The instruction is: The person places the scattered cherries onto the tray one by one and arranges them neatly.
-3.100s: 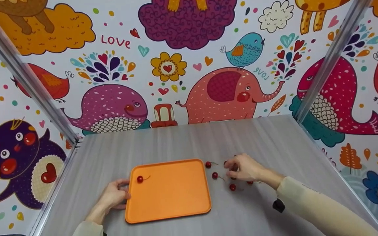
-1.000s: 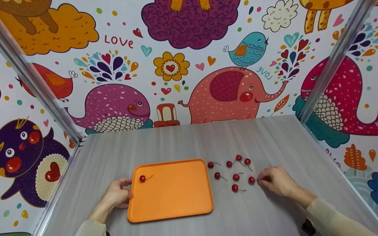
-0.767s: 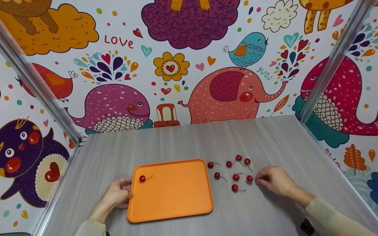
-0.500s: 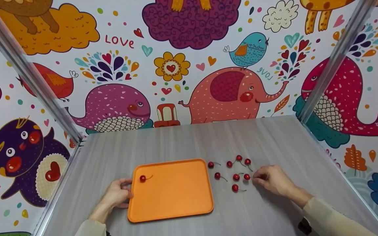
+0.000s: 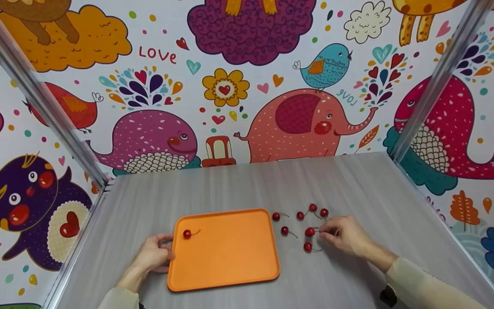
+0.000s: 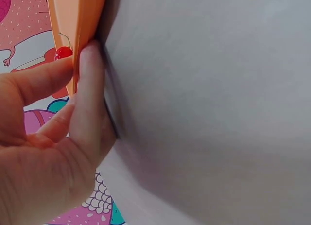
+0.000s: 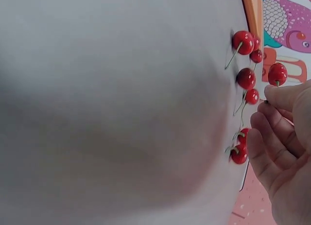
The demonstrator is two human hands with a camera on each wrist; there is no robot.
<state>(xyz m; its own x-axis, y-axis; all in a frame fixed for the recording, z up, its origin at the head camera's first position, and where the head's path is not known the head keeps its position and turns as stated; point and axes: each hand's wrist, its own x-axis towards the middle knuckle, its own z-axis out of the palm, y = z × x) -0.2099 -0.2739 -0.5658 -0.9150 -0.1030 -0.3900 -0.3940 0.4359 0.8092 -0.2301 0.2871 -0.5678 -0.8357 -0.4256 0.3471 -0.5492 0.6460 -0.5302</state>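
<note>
My left hand (image 5: 150, 255) grips the left rim of an orange tray (image 5: 225, 277), with fingers on both sides of the edge in the left wrist view. One red cherry (image 5: 187, 234) with its stem lies in the tray near that side. To the tray's right my right hand (image 5: 345, 236) pinches another cherry (image 7: 277, 74) by the stem. The fruit hangs off the fingertips, raised above the table in the right wrist view. From the head it overlaps a cherry lying behind it.
Several loose cherries (image 5: 284, 231) with stems lie on the grey table (image 5: 152, 193) between the tray and my right hand. Cartoon-printed walls (image 5: 238, 128) close in the back and sides, with metal posts (image 5: 435, 81) at the corners.
My right hand first reaches over the cherries, then sits to their right with one by the stem. It has since carried that cherry left toward the tray. The left hand stays on the tray.
</note>
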